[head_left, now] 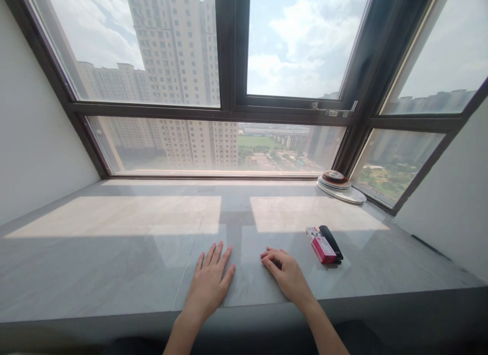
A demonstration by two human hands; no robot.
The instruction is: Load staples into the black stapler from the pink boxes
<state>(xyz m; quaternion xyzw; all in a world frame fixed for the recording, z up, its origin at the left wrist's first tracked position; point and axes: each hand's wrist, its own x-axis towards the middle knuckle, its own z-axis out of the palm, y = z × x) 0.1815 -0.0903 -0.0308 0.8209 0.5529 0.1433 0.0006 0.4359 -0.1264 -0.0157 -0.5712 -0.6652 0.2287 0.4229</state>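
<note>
Nearest, at the front edge of a grey stone ledge (pixel 114 273), two hands are seen. The left hand (pixel 209 285) is laid palm down on the ledge, and its fingers and thumb are spread apart. The right hand (pixel 288 277) is rested on its side, with the fingers bent inward and the thumb brought close to them; whether something small is pinched there cannot be told. A little farther, to the right of the right hand, a pink and white box (pixel 322 246) is placed slantwise on the ledge, and a black, long object (pixel 331 243) is lain close along its right side. Behind them, bands of sunlight are thrown across the stone. In the far right corner, flat round pieces (pixel 337 186) are stacked near the dark window frame (pixel 229 113). Beyond the glass, tall buildings (pixel 179 50) and a green field (pixel 257 141) can be seen.
</note>
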